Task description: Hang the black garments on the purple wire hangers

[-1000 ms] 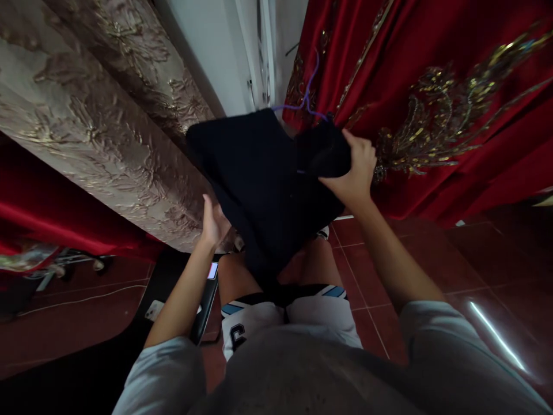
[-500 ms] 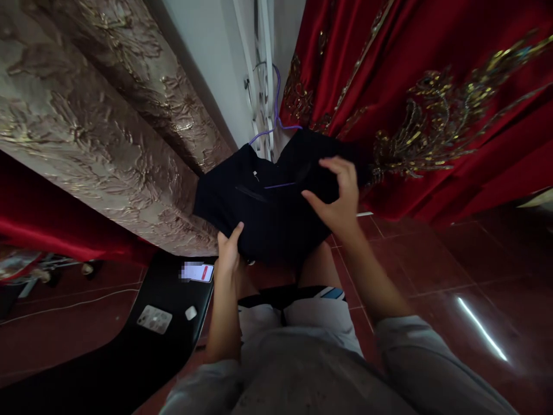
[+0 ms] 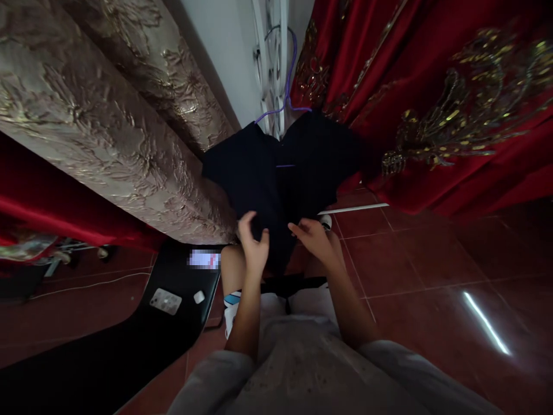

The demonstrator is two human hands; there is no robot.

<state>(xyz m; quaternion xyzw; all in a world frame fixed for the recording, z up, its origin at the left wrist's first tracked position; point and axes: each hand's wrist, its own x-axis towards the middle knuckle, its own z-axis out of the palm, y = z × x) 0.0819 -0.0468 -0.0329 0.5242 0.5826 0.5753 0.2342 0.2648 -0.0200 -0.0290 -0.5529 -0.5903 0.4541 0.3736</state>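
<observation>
A dark navy shirt hangs from a purple clothes hanger in front of me. Its neck opens in a V, and the hanger's lower bar shows inside. Along the lower left part of the shirt is my left hand, thumb and forefinger spread apart with a gap between them. My right hand is at the lower right part, thumb and fingers pinched together at the dark cloth. The fine edge between its fingertips is hard to make out in the dim light.
White folding metal bars stand behind the hanger. A beige embossed curtain hangs left, a red sequined curtain right. On a black bench lie a lit phone, another phone and a small white case.
My left hand has let go of the shirt's left edge and moved inward. My right hand has come down and left from the shirt's right side, its fingers closing. The shirt now hangs lower.
</observation>
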